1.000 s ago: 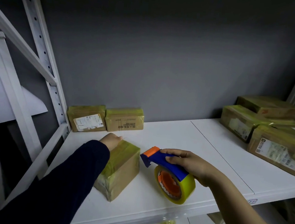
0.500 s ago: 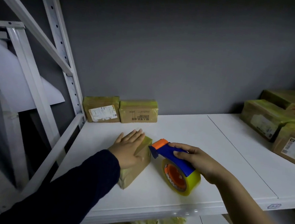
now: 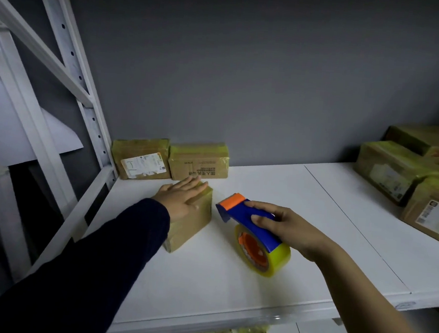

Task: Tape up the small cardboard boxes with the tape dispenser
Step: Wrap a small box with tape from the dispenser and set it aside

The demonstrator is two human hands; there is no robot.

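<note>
The box (image 3: 190, 226) lies on the shelf (image 3: 277, 187), long axis running away from the person and slightly rightward. The left grip (image 3: 181, 200) rests flat on its top, fingers straight, holding nothing. The right grip (image 3: 290, 228) is closed round the handle of the dispenser (image 3: 257, 236), which rests on its tape roll just right of the box, not touching it. The orange cutter end points far-left, toward the box's far end. The right grip is the nearer one for taping, and the box lies to its left.

We had one head-worn view. It looked forward and down, close over the shelf (image 3: 229, 286) toward the grey wall (image 3: 247, 76).
</note>
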